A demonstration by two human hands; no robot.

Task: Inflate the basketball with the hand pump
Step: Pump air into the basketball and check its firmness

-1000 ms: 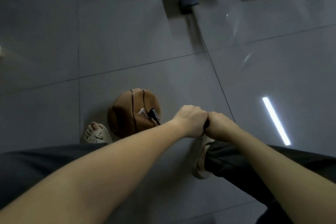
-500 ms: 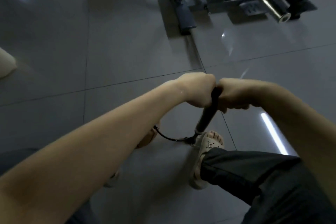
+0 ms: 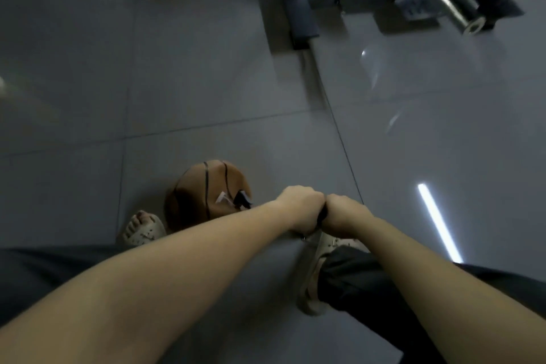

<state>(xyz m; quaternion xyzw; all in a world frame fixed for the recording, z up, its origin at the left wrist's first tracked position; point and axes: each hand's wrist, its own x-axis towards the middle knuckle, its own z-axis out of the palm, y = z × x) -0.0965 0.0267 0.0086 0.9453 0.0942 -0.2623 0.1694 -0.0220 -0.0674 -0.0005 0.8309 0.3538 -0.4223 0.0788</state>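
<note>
Down since half a second ago: the stroke has bottomed out, uncovering, beside my left sandal (image 3: 144, 229), the basketball (image 3: 201, 195) on the floor (image 3: 206, 97), hose (image 3: 243, 199) plugged in. I judge it light, soft and liable to roll, so I'd leave it alone. My left hand (image 3: 301, 207) clenches the pump handle (image 3: 322, 216), my right hand (image 3: 345, 213) too, knuckles touching. A gym rack (image 3: 298, 9) stands well apart.
</note>
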